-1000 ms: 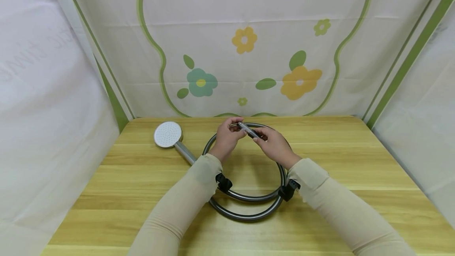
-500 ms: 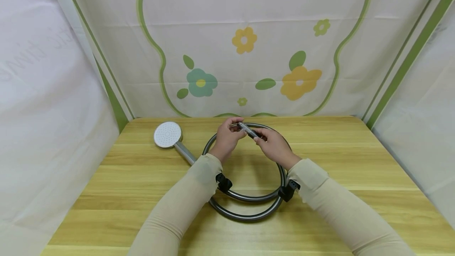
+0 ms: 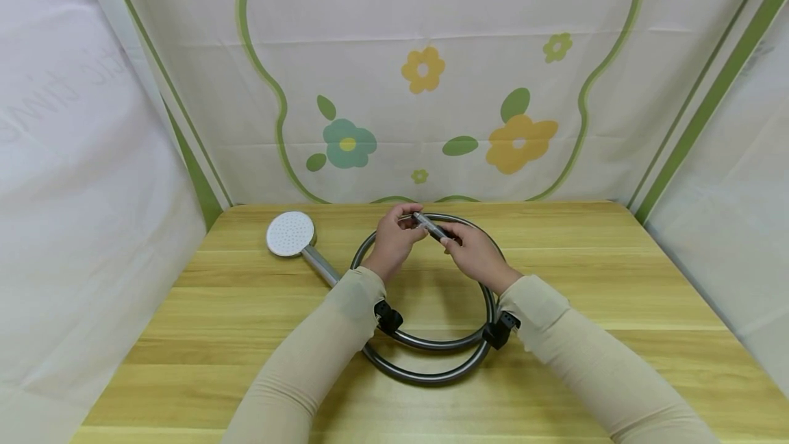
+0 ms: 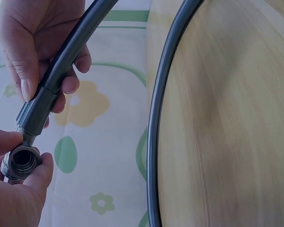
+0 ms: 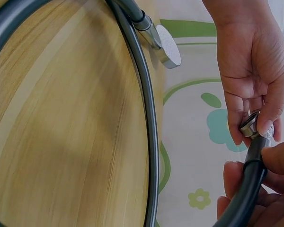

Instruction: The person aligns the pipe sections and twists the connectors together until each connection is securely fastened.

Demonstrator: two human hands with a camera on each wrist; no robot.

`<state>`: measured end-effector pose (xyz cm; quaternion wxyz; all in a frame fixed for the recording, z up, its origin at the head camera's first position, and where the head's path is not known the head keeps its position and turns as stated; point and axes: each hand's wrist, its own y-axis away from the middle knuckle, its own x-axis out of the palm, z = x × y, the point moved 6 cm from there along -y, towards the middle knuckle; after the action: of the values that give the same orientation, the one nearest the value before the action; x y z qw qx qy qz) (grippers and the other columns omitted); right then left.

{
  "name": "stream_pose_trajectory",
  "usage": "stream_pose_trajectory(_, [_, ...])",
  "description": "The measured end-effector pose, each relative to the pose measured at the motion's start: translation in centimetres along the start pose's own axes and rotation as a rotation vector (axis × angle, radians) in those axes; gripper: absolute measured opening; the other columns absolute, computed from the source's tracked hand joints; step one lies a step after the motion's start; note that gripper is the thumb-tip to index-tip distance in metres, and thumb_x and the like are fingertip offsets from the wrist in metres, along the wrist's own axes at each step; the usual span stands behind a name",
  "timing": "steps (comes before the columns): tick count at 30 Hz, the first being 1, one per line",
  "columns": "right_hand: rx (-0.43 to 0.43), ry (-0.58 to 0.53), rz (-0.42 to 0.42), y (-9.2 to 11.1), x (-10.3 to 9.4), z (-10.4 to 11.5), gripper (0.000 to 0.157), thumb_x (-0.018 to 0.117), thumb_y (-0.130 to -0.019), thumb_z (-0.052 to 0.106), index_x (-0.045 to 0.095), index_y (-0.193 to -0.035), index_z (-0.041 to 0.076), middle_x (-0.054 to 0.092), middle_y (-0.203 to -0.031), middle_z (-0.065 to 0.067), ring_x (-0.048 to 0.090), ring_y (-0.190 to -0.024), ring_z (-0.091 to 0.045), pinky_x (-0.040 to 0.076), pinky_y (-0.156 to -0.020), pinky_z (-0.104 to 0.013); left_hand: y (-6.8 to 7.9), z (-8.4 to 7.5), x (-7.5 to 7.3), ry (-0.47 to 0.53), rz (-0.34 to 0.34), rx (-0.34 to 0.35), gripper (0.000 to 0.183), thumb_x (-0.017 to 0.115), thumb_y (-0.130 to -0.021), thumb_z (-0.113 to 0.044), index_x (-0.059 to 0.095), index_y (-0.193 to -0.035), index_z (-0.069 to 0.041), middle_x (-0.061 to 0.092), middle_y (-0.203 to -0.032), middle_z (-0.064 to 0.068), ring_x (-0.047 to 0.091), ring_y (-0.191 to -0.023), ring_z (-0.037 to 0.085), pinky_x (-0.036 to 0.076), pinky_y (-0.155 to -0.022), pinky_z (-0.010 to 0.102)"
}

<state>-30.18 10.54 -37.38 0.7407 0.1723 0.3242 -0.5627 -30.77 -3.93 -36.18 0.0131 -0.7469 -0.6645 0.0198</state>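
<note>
A dark grey shower hose (image 3: 431,344) lies coiled on the wooden table, and its free end is lifted between both hands. My left hand (image 3: 392,240) pinches the metal threaded nut (image 4: 8,166) at that end between thumb and fingers. Its open, threaded mouth faces the left wrist camera. Just behind the nut, my right hand (image 3: 479,253) grips the hose by its smooth collar (image 4: 39,109). A shower head (image 3: 291,233) with a white round face lies left of my left hand, its grey handle (image 3: 320,265) running under the left forearm. The sleeve hides where handle and hose meet.
The wooden table (image 3: 585,279) runs back to a white cloth backdrop (image 3: 382,12) printed with flowers. Cloth walls stand at left and right. A black wrist camera (image 3: 387,317) hangs under the left wrist, another camera (image 3: 501,331) under the right, both close above the coil.
</note>
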Motion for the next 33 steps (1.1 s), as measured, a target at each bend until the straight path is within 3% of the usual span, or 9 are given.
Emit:
stream_pose_trajectory(8, [0.008,0.006,0.015,-0.2,0.2,-0.3,0.035,0.048,-0.103,0.017,0.054,-0.134,0.005,0.064,-0.113,-0.013,0.064,-0.095,-0.028,0.049,-0.069,-0.035,-1.7,2.5,-0.3,0.001,-0.024,0.018,0.039,0.064,-0.088,0.006,0.059,-0.124,-0.008,0.052,-0.132,0.016,0.056,-0.113,0.023,0.050,-0.091,0.038])
stream_pose_trajectory(25, [0.018,-0.018,0.058,-0.3,0.3,-0.5,0.034,0.044,-0.103,0.016,0.054,-0.135,0.006,0.063,-0.113,-0.015,0.064,-0.096,-0.030,0.047,-0.065,-0.034,-1.5,2.1,-0.2,0.003,-0.014,-0.037,0.041,0.064,-0.088,0.007,0.058,-0.126,-0.006,0.055,-0.130,0.015,0.055,-0.115,0.024,0.049,-0.092,0.038])
stream_pose_trajectory(33, [0.008,-0.018,0.066,-0.5,0.4,-0.7,0.033,0.044,-0.103,0.015,0.055,-0.133,0.007,0.063,-0.111,-0.016,0.064,-0.093,-0.029,0.049,-0.068,-0.036,-1.8,2.8,-0.1,0.000,-0.011,0.004,0.040,0.063,-0.089,0.006,0.059,-0.125,-0.009,0.056,-0.127,0.015,0.056,-0.111,0.023,0.049,-0.092,0.039])
